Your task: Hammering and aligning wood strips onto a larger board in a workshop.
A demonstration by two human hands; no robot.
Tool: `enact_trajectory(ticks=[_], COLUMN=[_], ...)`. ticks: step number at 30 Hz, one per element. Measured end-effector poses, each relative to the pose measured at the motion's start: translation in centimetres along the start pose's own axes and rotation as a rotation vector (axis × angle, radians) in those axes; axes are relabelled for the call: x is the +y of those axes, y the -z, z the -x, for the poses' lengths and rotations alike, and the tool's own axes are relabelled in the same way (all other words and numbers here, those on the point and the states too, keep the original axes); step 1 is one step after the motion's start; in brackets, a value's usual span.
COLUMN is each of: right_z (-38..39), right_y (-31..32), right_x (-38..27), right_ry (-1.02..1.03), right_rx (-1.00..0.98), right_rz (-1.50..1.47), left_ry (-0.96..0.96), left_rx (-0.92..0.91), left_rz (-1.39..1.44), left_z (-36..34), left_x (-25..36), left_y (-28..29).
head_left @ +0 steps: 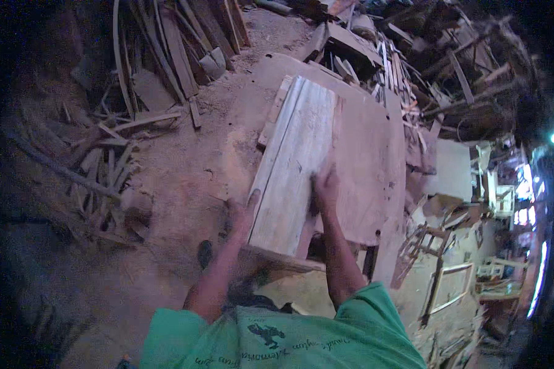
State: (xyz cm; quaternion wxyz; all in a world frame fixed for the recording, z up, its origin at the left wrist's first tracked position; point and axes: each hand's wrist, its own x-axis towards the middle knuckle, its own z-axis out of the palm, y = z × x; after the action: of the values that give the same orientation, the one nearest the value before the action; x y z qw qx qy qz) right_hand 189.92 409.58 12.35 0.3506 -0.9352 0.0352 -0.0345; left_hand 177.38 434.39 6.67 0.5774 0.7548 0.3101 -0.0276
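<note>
A long, pale wooden panel lies lengthwise in front of me, with a dark groove running along its left side. My left hand grips the panel's near left edge, thumb on the top face and the other fingers off the side. At the panel's right edge, my right hand is closed in a fist and slightly blurred. Something dark shows by its knuckles, too unclear to name. Beneath the panel is a broad, dusty wooden tabletop, and another board sticks out under the panel's left side.
Long planks lean at the far left, above a heap of offcuts. Scrap wood is piled behind the tabletop. On the right stand a pale flat sheet and a wooden frame. Dusty ground lies to the left.
</note>
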Motion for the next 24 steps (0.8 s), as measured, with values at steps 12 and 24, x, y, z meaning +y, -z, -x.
enact_trajectory(ticks=[12, 24], right_z=[22.8, 21.9], right_y=[0.7, 2.0], right_x=[0.3, 0.5], right_ry=[0.355, 0.402], right_rx=[-0.146, -0.146], right_rz=[0.275, 0.108], left_ry=[-0.291, -0.905], left_rx=[-0.041, -0.103], left_rz=[-0.492, -1.071], left_z=[5.5, 10.1], left_x=[3.4, 0.1], left_y=[4.9, 10.4])
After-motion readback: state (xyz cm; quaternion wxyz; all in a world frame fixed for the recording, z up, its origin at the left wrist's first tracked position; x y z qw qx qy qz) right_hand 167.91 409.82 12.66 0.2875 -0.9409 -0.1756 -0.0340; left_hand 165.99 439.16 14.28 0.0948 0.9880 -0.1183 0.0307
